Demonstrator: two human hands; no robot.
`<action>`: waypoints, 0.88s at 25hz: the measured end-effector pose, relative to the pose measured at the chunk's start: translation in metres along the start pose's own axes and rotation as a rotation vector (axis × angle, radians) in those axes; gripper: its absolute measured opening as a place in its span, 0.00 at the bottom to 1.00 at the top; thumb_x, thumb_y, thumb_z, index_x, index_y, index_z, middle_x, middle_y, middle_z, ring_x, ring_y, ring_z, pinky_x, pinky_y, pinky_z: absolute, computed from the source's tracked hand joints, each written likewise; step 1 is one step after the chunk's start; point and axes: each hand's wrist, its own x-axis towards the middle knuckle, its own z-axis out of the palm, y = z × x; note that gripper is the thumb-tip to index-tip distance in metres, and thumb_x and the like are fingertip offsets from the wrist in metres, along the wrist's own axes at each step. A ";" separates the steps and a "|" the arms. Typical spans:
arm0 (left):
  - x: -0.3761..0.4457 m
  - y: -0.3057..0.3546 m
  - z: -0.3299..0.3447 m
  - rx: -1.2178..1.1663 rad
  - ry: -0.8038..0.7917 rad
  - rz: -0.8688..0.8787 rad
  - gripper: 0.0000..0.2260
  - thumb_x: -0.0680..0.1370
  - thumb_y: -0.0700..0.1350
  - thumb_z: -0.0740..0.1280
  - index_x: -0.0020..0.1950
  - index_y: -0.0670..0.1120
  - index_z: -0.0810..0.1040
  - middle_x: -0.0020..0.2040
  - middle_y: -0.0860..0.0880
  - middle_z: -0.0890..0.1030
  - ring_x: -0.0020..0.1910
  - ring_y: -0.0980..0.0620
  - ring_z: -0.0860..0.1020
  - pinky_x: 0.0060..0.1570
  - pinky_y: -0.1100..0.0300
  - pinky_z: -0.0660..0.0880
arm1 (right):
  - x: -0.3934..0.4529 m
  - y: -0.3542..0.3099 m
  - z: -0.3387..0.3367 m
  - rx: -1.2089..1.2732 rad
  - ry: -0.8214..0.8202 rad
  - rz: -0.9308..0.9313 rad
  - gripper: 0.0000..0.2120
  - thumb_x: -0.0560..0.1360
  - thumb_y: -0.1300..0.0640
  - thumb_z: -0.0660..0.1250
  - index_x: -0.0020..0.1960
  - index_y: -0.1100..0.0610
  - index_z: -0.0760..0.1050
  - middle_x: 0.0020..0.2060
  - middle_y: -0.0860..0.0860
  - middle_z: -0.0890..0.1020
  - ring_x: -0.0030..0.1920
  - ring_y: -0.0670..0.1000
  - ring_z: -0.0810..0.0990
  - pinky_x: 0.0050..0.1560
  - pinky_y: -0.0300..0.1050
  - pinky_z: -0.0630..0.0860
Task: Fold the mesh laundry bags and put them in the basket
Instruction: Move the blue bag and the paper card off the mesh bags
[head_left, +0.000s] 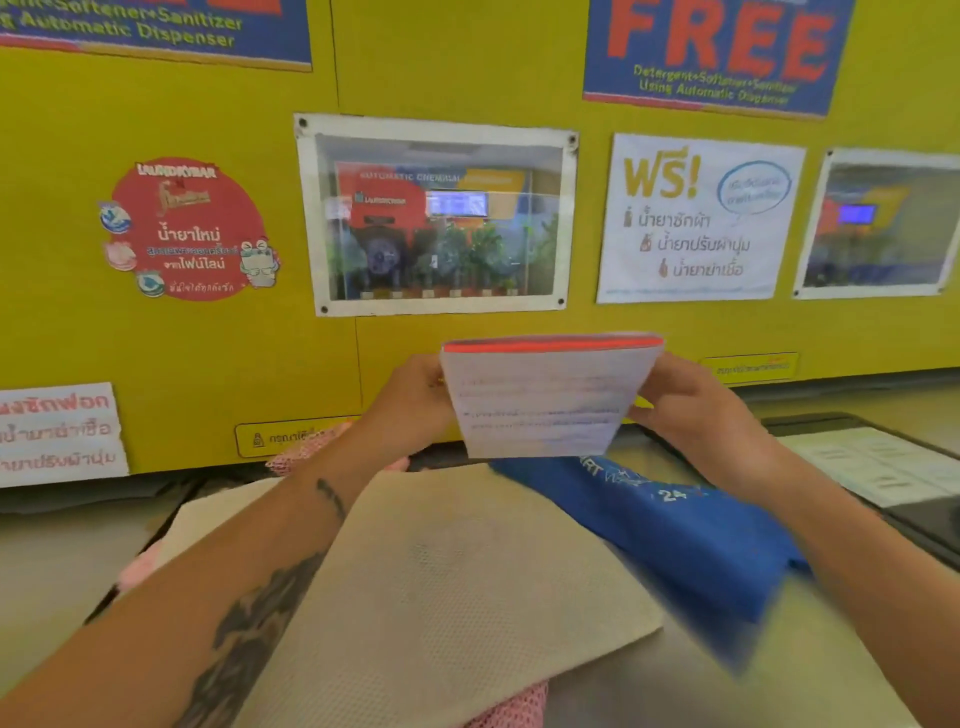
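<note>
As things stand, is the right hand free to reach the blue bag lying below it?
Probably not yet: the right hand and left hand both grip the folded white bag. The blue bag lies uncovered just beneath.

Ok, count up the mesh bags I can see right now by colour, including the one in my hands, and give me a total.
White with a red edge, held up in both hands: 1
Beige, spread flat in front: 1
Blue with white print: 1
Pink, only partly showing under the beige one: at least 1
Total: 4 visible
</note>
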 end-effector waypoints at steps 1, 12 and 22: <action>0.009 0.008 0.017 -0.015 -0.032 0.001 0.07 0.76 0.47 0.69 0.50 0.59 0.84 0.50 0.55 0.85 0.52 0.52 0.82 0.54 0.45 0.79 | -0.008 -0.002 -0.014 -0.135 0.006 -0.011 0.27 0.70 0.69 0.62 0.62 0.46 0.78 0.59 0.48 0.83 0.61 0.44 0.79 0.62 0.45 0.77; 0.026 -0.006 0.095 0.205 -0.203 -0.184 0.15 0.80 0.42 0.64 0.65 0.53 0.76 0.63 0.53 0.77 0.56 0.55 0.76 0.49 0.63 0.71 | 0.011 0.091 -0.096 -0.707 0.516 0.298 0.15 0.75 0.57 0.67 0.60 0.55 0.71 0.56 0.53 0.80 0.52 0.55 0.78 0.45 0.49 0.75; -0.009 -0.015 0.052 0.386 -0.382 -0.240 0.14 0.80 0.46 0.65 0.65 0.55 0.75 0.64 0.54 0.76 0.61 0.55 0.75 0.60 0.59 0.70 | 0.044 0.113 -0.087 -0.599 0.481 0.499 0.19 0.76 0.51 0.65 0.65 0.55 0.69 0.62 0.53 0.79 0.58 0.58 0.79 0.51 0.53 0.78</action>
